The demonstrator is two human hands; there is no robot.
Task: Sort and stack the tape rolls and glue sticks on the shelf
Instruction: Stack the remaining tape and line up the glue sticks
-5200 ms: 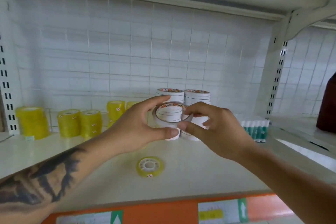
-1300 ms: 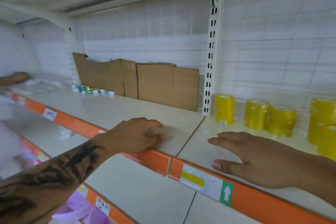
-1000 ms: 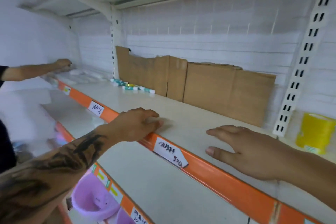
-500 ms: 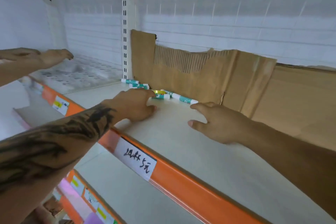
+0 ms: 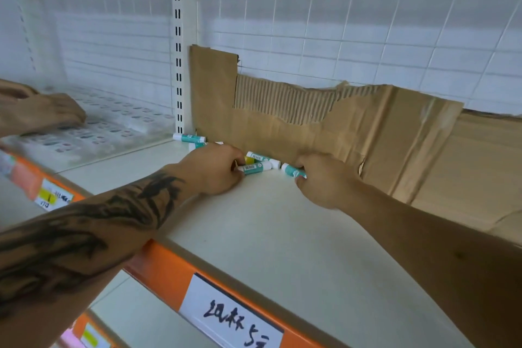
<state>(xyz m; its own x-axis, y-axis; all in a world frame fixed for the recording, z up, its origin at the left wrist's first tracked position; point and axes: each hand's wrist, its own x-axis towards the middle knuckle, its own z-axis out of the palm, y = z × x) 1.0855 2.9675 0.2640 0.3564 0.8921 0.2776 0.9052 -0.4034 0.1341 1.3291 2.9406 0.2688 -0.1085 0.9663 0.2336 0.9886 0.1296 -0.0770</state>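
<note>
White shelf [image 5: 282, 234], cardboard [image 5: 282, 127] behind. Glue sticks [image 5: 254, 168] lie loose, unsorted. My left grip [image 5: 211, 169] pinches one; right grip [image 5: 322, 178] pinches another. Stacking not begun.

Both hands are way back on the shelf [image 5: 282, 234], up against the torn cardboard [image 5: 353, 133]. Left hand [image 5: 211, 171] pinches a teal-and-white glue stick [image 5: 255, 168], right hand [image 5: 324, 178] grips another one [image 5: 292, 170]. More sticks [image 5: 189, 137] lie at 10 o'clock by the upright. Someone else's hand [image 5: 42, 113] rests at 9 o'clock.
</note>
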